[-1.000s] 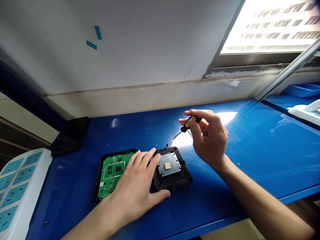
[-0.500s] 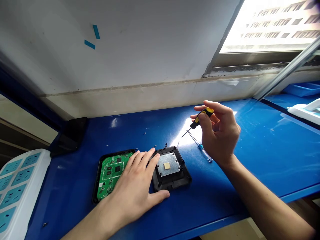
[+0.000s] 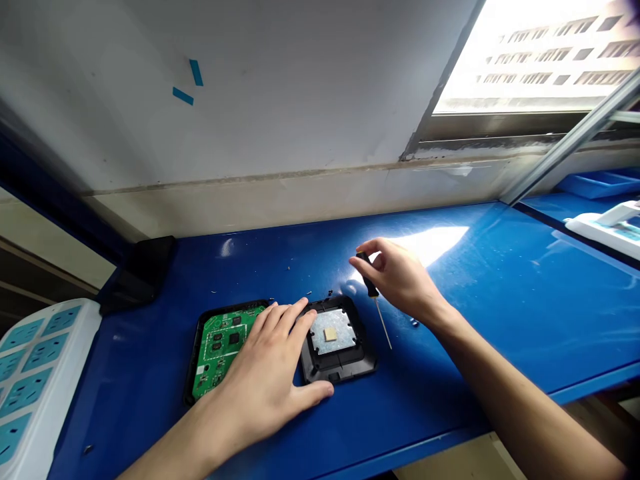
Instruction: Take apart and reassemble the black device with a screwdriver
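Observation:
My right hand [image 3: 400, 273] grips a small screwdriver [image 3: 370, 283] by its black handle, just right of the black plastic cover. The thin shaft points down toward the table. Fingers stretched, my left hand [image 3: 273, 353] lies across the gap between two halves of a device. Its fingertips touch the left edge of the black plastic cover [image 3: 350, 367], which carries a silver metal plate [image 3: 343, 323] with a small beige pad [image 3: 331, 334]. Partly beneath the left hand, a green circuit board [image 3: 220, 347] sits in its black casing. A blue screwdriver [image 3: 415, 322] is mostly hidden behind my right hand.
Several small screws [image 3: 330, 293] lie behind the cover on the blue table [image 3: 270, 260]. A white power strip [image 3: 75, 340] with blue sockets stands at the left, near a dark flat object [image 3: 143, 270]. Blue trays [image 3: 597, 185] are at the far right.
My right hand has moved left and turned the screwdriver, so its shaft now points down to the right. The cover has shifted slightly under my left hand, which stays in nearly the same place.

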